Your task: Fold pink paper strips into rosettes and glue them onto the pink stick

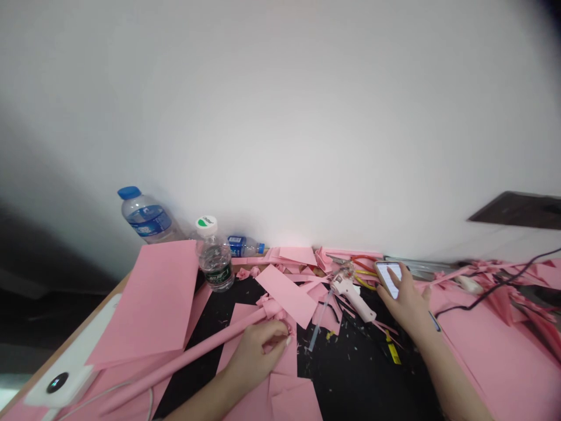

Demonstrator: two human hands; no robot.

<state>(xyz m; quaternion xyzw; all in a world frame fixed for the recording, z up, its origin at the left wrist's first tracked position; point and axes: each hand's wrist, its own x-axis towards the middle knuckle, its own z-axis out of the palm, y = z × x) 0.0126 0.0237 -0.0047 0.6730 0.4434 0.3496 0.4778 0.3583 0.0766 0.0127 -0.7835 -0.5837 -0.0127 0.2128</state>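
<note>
My left hand (pixel 256 358) is curled over the upper end of a long rolled pink paper tube (pixel 175 358), with small crumpled pink paper pieces (pixel 272 307) just beyond the fingertips. My right hand (pixel 405 301) rests on a smartphone (pixel 388 279) with a lit screen, its fingers lying across the phone. To the left of that hand lies a pink-and-white hot glue gun (pixel 350 294), with a clear glue stick (pixel 319 321) near it. Loose pink paper sheets (pixel 289 294) are scattered around both hands on a black work surface (pixel 350 374).
Red-and-yellow-handled scissors (pixel 366 272) lie behind the phone. Two water bottles (pixel 149 216) (pixel 214 255) stand at the back left, and another (pixel 245 246) lies on its side. A white power bank (pixel 59 380) sits at the left edge. Dark cables (pixel 486 289) cross pink paper at right, before a white wall (pixel 280 117).
</note>
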